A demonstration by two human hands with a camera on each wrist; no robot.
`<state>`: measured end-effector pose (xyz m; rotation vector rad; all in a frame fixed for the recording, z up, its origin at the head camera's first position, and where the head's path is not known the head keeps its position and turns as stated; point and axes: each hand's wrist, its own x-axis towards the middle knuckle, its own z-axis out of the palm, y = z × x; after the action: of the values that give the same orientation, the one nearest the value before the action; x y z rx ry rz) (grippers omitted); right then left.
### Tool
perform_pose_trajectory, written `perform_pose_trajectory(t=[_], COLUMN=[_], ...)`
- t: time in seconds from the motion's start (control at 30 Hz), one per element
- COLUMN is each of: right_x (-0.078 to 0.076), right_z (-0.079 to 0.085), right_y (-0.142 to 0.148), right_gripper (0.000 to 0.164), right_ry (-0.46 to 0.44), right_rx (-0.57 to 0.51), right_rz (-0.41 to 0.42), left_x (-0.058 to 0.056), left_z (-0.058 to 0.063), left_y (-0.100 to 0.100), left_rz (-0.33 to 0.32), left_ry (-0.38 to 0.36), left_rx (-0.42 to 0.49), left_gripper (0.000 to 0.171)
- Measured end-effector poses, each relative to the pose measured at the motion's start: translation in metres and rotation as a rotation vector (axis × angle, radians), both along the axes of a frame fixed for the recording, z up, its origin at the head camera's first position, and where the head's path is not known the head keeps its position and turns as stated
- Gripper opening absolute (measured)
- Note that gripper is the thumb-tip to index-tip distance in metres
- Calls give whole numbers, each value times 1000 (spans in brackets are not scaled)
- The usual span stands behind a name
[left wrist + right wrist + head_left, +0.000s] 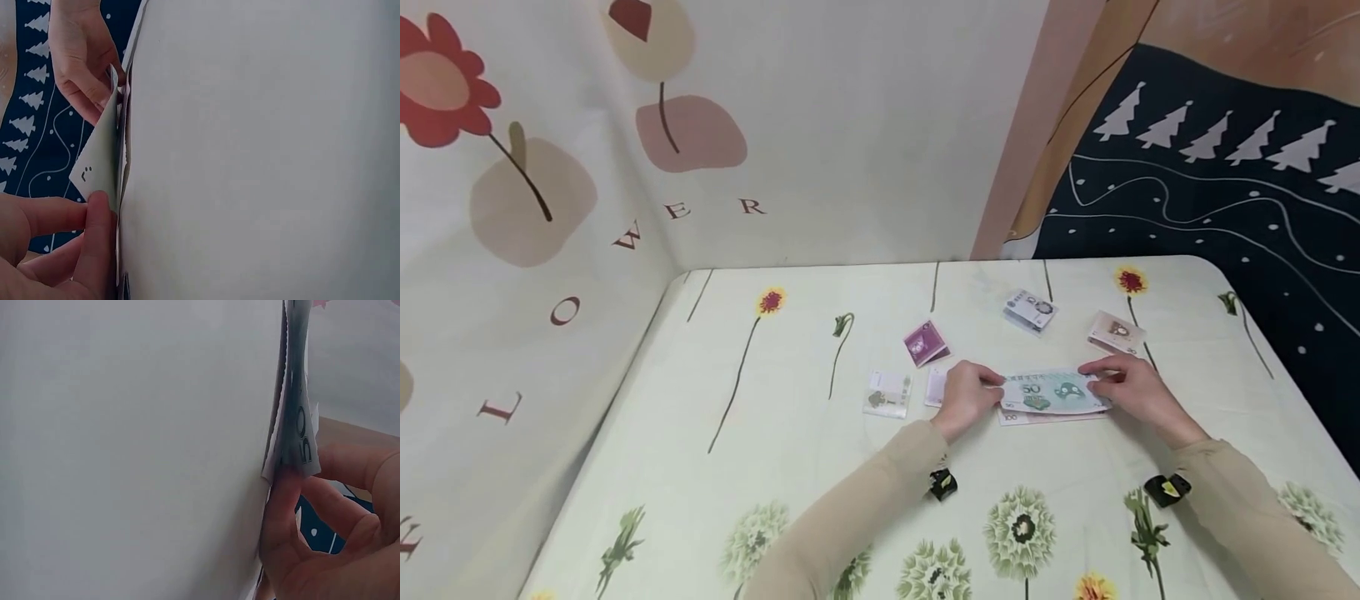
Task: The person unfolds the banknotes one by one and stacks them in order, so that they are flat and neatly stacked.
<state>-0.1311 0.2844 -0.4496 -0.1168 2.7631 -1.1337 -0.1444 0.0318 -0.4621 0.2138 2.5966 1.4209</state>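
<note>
One green note (1051, 392), pinched at both ends

From where I stand, the left hand (967, 398) and right hand (1133, 392) each hold an end, fingers closed narrow on the paper. It lies over a pink note (1047, 419) on the bench (820, 475); I can't tell whether the fingers have caught that one too. If so, lifting could drag both out of line. An uneven pull might crease or tear the thin paper. Its long axis runs side to side between the hands, the "50" at the left reading upright to the person.
</note>
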Motion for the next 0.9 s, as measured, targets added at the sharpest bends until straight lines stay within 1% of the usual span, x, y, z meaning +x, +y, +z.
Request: perform_pose_trajectory(t=[0.13,0.23,0.4,0.53,0.67,0.77,0.9], right_x=[0,0,0,-1,1,2,3], right_z=[1,0,0,0,-1,-1,5], right_y=[0,0,1,1,3,4,5], right_gripper=[27,29,31,32,33,34,35], right_ry=[-5,-13,-11,-19,-14,-1,-19], right_rx=[35,52,50,36,13,-7,-46], right_rz=[-1,-3,0,6,17,25,11], left_x=[-1,-2,-1,-1,1,1,2], left_z=[2,3,5,6,6,5,9], left_y=[-1,-1,-1,-3,-5,-6,-7], left_rz=[-25,-28,-33,-55,-54,-49,-71], left_ry=[-2,-27,-95,-108,-119,-132,-129], left_rx=[-21,-32,-36,-39,-14,30,101], left_gripper=[9,11,13,12,12,12,12])
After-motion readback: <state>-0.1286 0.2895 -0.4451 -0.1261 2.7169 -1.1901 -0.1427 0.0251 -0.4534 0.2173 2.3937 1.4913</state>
